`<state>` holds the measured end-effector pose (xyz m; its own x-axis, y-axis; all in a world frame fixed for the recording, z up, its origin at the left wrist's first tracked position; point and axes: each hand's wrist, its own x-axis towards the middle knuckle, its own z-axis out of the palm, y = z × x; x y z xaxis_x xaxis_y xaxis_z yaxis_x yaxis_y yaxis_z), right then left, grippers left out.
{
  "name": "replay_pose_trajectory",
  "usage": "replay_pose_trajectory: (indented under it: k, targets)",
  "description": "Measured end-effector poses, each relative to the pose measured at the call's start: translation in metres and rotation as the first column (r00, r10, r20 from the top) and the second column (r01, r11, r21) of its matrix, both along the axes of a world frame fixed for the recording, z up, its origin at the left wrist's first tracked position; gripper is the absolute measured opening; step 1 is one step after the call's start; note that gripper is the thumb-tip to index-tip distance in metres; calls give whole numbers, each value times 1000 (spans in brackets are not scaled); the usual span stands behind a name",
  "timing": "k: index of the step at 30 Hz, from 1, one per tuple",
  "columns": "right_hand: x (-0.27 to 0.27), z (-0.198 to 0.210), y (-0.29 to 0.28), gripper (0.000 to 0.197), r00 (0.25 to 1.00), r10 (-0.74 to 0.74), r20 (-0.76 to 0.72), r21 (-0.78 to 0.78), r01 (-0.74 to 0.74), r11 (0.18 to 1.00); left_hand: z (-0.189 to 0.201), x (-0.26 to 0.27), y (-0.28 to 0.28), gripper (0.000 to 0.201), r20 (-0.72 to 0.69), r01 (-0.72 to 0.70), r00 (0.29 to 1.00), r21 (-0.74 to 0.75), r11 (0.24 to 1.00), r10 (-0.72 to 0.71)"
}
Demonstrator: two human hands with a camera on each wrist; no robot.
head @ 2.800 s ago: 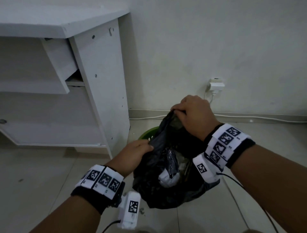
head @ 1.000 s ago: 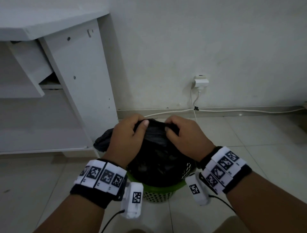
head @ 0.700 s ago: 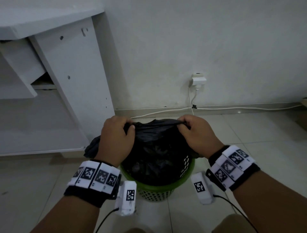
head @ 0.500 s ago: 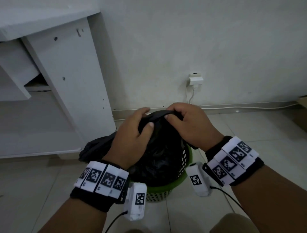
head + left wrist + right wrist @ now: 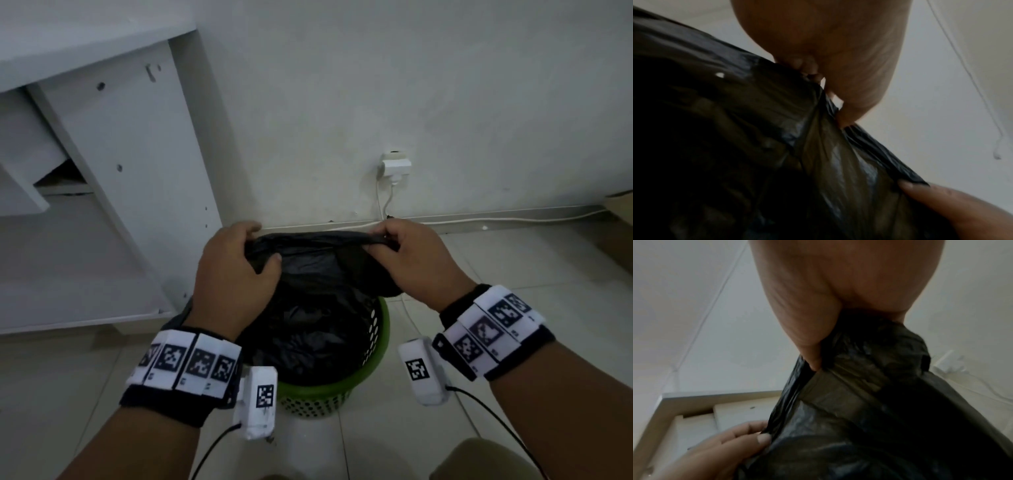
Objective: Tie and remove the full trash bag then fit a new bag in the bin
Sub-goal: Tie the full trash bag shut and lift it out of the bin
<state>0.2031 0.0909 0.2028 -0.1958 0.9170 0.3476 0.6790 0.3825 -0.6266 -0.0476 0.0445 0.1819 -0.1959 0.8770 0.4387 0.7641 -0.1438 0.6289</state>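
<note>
A black trash bag [image 5: 308, 308] sits in a round green perforated bin [image 5: 342, 390] on the tiled floor. My left hand [image 5: 253, 253] pinches the bag's top edge at its left end. My right hand [image 5: 387, 243] pinches the same edge at its right end, and the plastic is pulled taut between them above the bin. In the left wrist view the bag [image 5: 777, 146] fills the frame under my left hand [image 5: 828, 91]. The right wrist view shows my right hand [image 5: 818, 356] gripping bunched plastic of the bag [image 5: 869, 402]. The bag's contents are hidden.
A white desk side panel [image 5: 137, 178] stands close to the bin's left. The white wall behind carries a plugged socket [image 5: 395, 168], with a white cable [image 5: 496, 219] running along the skirting. A cardboard box corner [image 5: 620, 212] shows at far right. Open tiled floor lies to the right.
My hands, which met at the middle of the bag's top half a second ago, have moved apart again and stretch the edge flat between them.
</note>
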Motion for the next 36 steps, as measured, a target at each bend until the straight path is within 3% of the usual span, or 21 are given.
replay_pose_trajectory:
  k: [3, 6, 9, 11, 13, 14, 17, 19, 21, 23, 29, 33, 36]
  targets:
    - [-9, 23, -7, 7, 997, 71, -28, 66, -69, 995, 12, 22, -5, 66, -8, 185, 983, 4, 983, -185]
    - [-17, 41, -15, 6, 985, 160, -62, 109, -153, 982, 21, 40, -5, 59, -49, 292, 955, 11, 956, -291]
    - [-19, 49, -18, 8, 973, 204, -109, 121, -190, 974, 21, 46, 1, 43, -60, 304, 951, 6, 953, -303]
    - [-19, 46, -21, 33, 978, 209, -26, 48, -208, 977, 17, 46, 5, 31, -30, 292, 956, 32, 956, -291]
    - [-19, 40, -23, 59, 958, 234, 163, -101, -220, 970, 16, 46, 5, 24, 122, 302, 945, 38, 953, -304]
    - [-19, 36, -23, 62, 937, 254, 239, -156, -221, 963, 16, 46, 4, 21, 197, 306, 931, 44, 951, -308]
    - [-19, 30, -20, 24, 925, 283, 253, -152, -250, 956, 20, 43, 3, 18, 298, 332, 893, 69, 941, -337]
    - [-16, 32, -18, 11, 942, 280, 186, -95, -267, 959, 23, 35, 2, 16, 254, 351, 905, 9, 937, -341]
    - [-10, 37, -16, 11, 959, 249, 137, -39, -246, 968, 24, 20, 2, 7, 186, 334, 931, -90, 938, -314]
    - [-4, 45, -11, 13, 970, 207, 129, 31, -213, 977, 25, 5, 1, 10, 175, 317, 940, -126, 940, -294]
    - [-3, 57, -4, 25, 971, -25, 237, 226, -31, 974, 41, 2, 1, 10, 301, 280, 917, -21, 960, -261]
    - [-25, 67, -18, 50, 970, 92, 227, 251, -149, 957, 60, 20, -1, 6, 397, 329, 861, 41, 943, -317]
    - [-37, 70, -22, 35, 960, 243, 137, 207, -267, 941, 71, 28, -1, 7, 406, 365, 839, 76, 928, -363]
